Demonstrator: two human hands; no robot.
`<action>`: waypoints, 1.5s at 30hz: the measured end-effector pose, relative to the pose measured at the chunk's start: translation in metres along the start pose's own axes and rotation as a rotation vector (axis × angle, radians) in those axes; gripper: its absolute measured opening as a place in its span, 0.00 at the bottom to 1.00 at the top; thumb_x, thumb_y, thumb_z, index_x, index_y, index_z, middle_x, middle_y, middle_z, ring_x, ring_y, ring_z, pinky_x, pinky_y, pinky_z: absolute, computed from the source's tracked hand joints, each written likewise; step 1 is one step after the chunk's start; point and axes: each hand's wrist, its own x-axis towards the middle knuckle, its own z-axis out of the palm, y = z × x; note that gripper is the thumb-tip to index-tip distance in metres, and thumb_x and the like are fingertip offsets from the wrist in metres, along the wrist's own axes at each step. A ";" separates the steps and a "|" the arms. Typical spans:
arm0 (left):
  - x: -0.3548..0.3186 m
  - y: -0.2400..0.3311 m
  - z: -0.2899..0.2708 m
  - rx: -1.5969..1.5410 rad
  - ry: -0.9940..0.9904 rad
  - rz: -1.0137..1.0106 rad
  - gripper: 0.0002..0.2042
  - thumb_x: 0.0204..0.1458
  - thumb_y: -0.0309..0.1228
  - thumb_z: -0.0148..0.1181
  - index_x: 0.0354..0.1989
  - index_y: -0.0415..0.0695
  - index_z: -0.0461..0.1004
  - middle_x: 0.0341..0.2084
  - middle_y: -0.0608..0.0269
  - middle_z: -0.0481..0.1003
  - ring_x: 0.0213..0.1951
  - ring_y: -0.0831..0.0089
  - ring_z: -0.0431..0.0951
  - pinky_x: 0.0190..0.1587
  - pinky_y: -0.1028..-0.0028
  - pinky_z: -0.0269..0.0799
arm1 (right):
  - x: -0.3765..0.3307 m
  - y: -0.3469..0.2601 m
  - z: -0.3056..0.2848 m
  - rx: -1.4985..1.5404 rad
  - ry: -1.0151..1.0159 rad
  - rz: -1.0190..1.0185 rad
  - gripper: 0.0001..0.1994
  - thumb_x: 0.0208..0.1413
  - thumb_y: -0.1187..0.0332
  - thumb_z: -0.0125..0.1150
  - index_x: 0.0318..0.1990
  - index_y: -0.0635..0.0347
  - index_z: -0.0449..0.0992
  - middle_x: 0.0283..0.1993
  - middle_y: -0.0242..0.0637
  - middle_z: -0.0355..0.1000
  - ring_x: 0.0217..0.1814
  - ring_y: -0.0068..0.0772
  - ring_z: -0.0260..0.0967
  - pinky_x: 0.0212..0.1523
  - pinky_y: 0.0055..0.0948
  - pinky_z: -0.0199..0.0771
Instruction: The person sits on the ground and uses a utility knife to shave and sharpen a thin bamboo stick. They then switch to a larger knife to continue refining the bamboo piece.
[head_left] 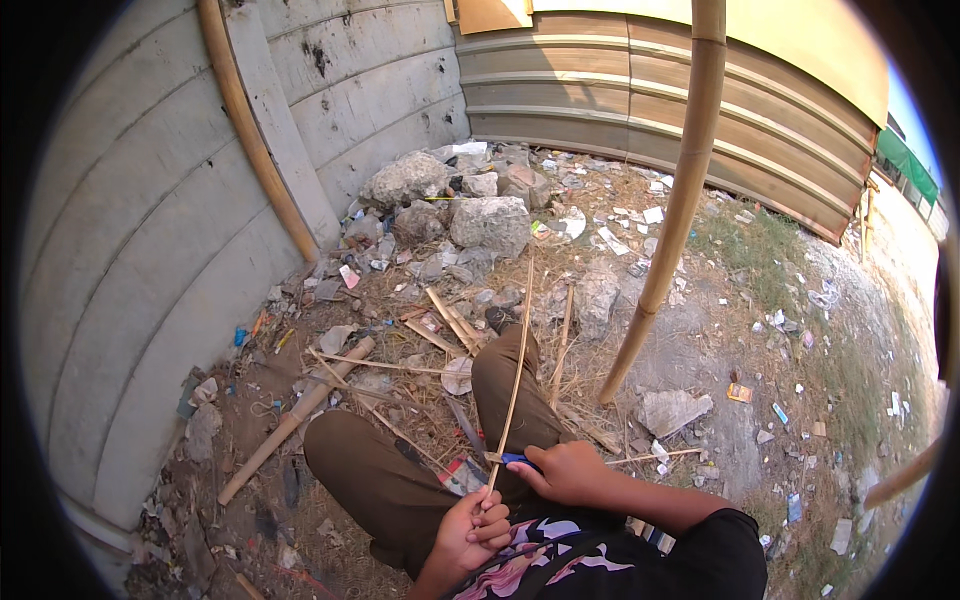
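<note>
My left hand (472,532) is closed around the near end of a long thin bamboo strip (517,370). The strip rises from my lap past my right knee, its far tip pointing toward the rocks. My right hand (566,472) is wrapped round the blue handle of a knife (467,428). Its grey blade points away to the left, and its base crosses the strip just beyond my left fist. Whether the edge bites into the bamboo cannot be made out. Both hands are close together above my seated, bent legs in brown trousers (380,470).
Cut bamboo pieces (455,325) and a thicker pole (297,420) lie among litter and dry grass. A bamboo post (675,220) stands ahead to the right. Large rocks (490,225) lie near the corner of a concrete wall (150,220) and a metal-sheet fence (580,90).
</note>
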 end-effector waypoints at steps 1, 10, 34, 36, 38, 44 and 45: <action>0.000 -0.002 0.001 0.005 0.003 -0.001 0.13 0.69 0.39 0.41 0.31 0.49 0.62 0.15 0.78 0.55 0.11 0.86 0.52 0.21 0.78 0.49 | 0.005 0.005 0.002 -0.010 0.025 0.028 0.27 0.68 0.43 0.44 0.31 0.58 0.75 0.19 0.49 0.73 0.22 0.57 0.74 0.25 0.52 0.73; 0.005 0.002 0.005 -0.046 0.007 0.025 0.14 0.69 0.39 0.41 0.29 0.50 0.62 0.14 0.79 0.56 0.11 0.86 0.52 0.21 0.79 0.49 | 0.018 0.011 -0.001 0.042 -0.004 0.031 0.27 0.67 0.43 0.44 0.33 0.59 0.76 0.19 0.51 0.73 0.23 0.58 0.74 0.26 0.52 0.73; -0.020 -0.006 0.021 -0.014 0.079 -0.019 0.15 0.70 0.43 0.39 0.31 0.52 0.61 0.16 0.77 0.54 0.14 0.84 0.51 0.20 0.79 0.47 | 0.085 0.073 0.020 -0.071 0.139 0.220 0.31 0.68 0.42 0.41 0.30 0.58 0.81 0.24 0.49 0.76 0.29 0.55 0.77 0.31 0.51 0.76; -0.019 -0.006 0.024 -0.023 0.072 -0.014 0.15 0.70 0.43 0.39 0.30 0.52 0.61 0.16 0.77 0.54 0.14 0.84 0.51 0.20 0.79 0.47 | 0.091 0.073 0.022 -0.068 0.145 0.229 0.31 0.68 0.42 0.41 0.29 0.58 0.81 0.25 0.49 0.77 0.29 0.55 0.77 0.32 0.51 0.76; -0.020 -0.008 0.028 -0.043 0.051 -0.032 0.16 0.70 0.43 0.38 0.30 0.52 0.61 0.16 0.77 0.54 0.14 0.85 0.51 0.20 0.79 0.48 | 0.102 0.087 0.030 -0.072 0.139 0.264 0.31 0.68 0.42 0.41 0.29 0.59 0.81 0.26 0.49 0.77 0.30 0.56 0.77 0.33 0.51 0.76; -0.044 -0.007 0.021 -0.056 0.021 -0.072 0.17 0.71 0.45 0.37 0.30 0.51 0.61 0.16 0.78 0.54 0.15 0.85 0.52 0.20 0.80 0.50 | 0.148 0.126 0.046 0.025 0.179 0.406 0.33 0.68 0.42 0.39 0.34 0.61 0.82 0.32 0.54 0.78 0.37 0.60 0.78 0.40 0.53 0.77; -0.047 -0.007 0.024 -0.050 0.029 -0.064 0.17 0.71 0.44 0.37 0.31 0.51 0.61 0.15 0.78 0.54 0.15 0.85 0.52 0.20 0.80 0.49 | 0.156 0.129 0.049 0.032 0.168 0.415 0.33 0.68 0.42 0.38 0.34 0.61 0.82 0.33 0.55 0.78 0.39 0.60 0.78 0.41 0.53 0.77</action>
